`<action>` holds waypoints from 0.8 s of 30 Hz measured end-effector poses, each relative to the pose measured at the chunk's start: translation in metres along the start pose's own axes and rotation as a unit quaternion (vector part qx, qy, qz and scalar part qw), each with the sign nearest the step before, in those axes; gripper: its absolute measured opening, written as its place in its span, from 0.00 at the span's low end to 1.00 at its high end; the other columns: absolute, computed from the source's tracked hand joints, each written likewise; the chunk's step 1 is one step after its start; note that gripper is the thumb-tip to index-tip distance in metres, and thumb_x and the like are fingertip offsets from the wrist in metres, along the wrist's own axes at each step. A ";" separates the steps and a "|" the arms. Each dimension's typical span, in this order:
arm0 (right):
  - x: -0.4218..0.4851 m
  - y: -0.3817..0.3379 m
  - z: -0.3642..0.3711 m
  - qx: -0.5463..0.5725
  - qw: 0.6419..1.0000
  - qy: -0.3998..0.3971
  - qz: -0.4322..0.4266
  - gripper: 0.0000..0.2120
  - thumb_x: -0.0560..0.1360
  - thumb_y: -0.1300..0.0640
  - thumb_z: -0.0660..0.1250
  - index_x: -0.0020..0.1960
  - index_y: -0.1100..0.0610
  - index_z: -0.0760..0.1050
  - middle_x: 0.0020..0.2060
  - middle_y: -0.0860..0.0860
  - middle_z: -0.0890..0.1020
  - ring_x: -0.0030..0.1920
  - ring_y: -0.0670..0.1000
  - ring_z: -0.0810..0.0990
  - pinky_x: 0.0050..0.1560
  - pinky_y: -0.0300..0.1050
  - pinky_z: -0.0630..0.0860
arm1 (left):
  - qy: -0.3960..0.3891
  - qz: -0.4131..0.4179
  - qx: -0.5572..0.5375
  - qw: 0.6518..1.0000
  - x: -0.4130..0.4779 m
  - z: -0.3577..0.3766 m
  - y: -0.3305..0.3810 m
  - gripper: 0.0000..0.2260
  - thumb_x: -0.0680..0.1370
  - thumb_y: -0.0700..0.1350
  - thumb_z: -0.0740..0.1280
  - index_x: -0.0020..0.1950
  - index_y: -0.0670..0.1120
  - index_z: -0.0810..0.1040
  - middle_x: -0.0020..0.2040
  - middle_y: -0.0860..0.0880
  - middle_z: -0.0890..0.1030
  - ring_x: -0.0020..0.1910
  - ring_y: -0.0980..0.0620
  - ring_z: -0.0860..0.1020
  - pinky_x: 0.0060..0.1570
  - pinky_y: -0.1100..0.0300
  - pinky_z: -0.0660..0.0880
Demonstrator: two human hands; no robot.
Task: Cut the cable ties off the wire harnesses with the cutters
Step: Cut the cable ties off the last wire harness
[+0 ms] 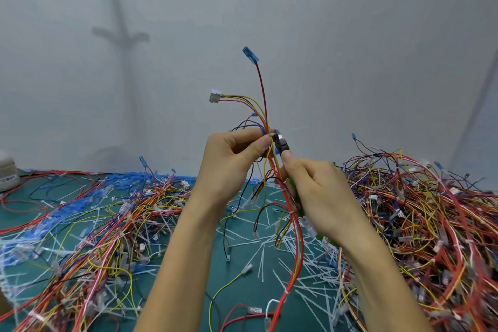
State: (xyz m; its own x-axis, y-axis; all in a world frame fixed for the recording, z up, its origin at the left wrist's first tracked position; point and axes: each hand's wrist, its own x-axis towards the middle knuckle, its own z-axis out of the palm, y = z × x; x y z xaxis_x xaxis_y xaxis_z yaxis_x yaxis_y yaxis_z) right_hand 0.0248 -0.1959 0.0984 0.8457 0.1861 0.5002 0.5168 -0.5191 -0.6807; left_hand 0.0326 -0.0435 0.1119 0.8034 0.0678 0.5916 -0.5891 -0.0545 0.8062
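Harness is being pinched in left hand while cutters, gripped in right hand, are being set on its tie; squeeze likely next.

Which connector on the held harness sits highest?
The blue terminal topping the red wire; the white plug juts left, lower down.

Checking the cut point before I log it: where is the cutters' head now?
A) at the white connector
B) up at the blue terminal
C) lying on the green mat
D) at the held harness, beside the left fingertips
D: the right hand holds the cutters with their head at the harness, just beside the left hand pinching it.
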 end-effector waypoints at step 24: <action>0.001 -0.004 0.000 0.133 0.990 -0.011 0.041 0.07 0.74 0.56 0.73 0.39 0.56 0.78 0.28 0.48 0.81 0.28 0.47 0.75 0.37 0.50 0.77 | 0.067 -0.047 -0.056 0.995 0.004 -0.009 0.002 0.04 0.76 0.39 0.72 0.43 0.44 0.86 0.41 0.42 0.85 0.37 0.55 0.81 0.38 0.65 0.79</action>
State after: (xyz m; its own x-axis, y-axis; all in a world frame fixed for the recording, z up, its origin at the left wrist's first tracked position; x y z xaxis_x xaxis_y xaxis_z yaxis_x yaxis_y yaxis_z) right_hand 0.0238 -0.1941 0.1017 0.8876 0.1722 0.4273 0.4603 -0.2958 -0.8370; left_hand 0.0336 -0.0348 0.1157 0.8406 0.2009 0.5030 -0.5243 0.0682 0.8488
